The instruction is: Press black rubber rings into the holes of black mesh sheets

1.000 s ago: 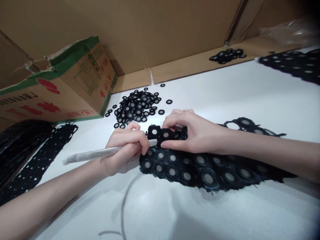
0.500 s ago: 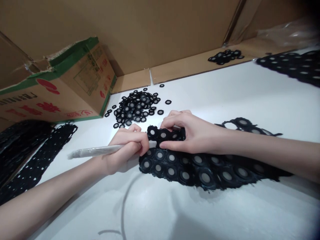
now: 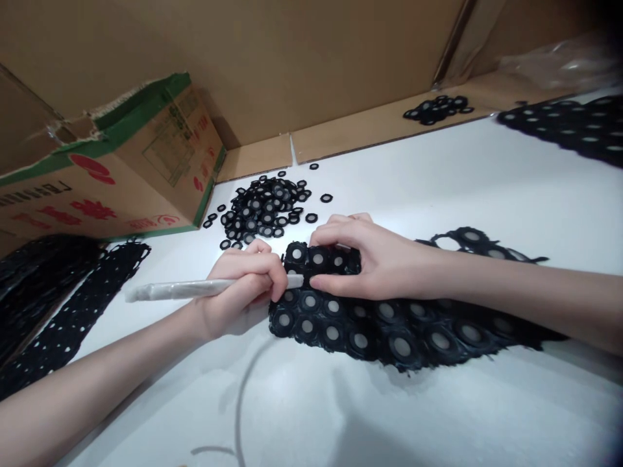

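Note:
My left hand [image 3: 248,280] is closed round a white pen-like tool [image 3: 170,290] whose tip meets a black rubber sheet [image 3: 402,345] of joined rings with pale round centres. Pinched between thumb and fingers, a folded-back part of the sheet sits in my right hand [image 3: 353,256]. The tool's tip lies at the fold, close to my right thumb. What the tip touches is too dark to make out. The sheet's right part runs beneath my right forearm. Beyond my hands is a heap of loose black rings [image 3: 267,204].
A cardboard box [image 3: 160,162] with green edges stands at the left back. Black perforated strips [image 3: 73,311] lie before it. A small pile of black pieces [image 3: 435,110] rests on the cardboard ledge, and another black sheet [image 3: 569,126] is at the far right.
The tool's rear end has swung slightly up and left as my left hand tilted a little. The folded part has opened slightly. My right hand keeps its hold.

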